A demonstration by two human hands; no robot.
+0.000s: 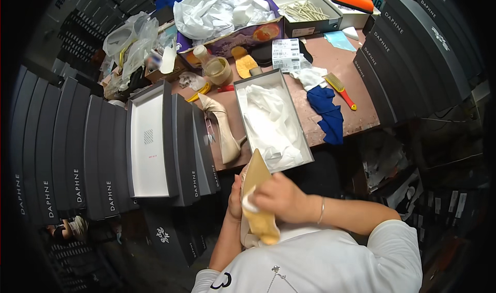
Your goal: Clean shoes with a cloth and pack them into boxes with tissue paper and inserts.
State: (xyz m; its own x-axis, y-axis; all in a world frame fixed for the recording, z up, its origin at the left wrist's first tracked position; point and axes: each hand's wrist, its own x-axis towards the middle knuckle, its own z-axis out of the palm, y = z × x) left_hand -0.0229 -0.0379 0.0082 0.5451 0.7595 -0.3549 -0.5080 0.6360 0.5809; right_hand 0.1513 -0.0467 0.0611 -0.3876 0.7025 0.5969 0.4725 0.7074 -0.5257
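A beige shoe (257, 200) is gripped by the left hand (235, 197); a white cloth (249, 206) is pressed on it by the right hand (281, 197).

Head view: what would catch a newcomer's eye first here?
Low in the middle, the left hand holds a beige pointed shoe sole-up while the right hand presses a white cloth on it. Above lies an open shoebox lined with white paper, its matching shoe beside it. Rows of dark grey boxes flank the table.
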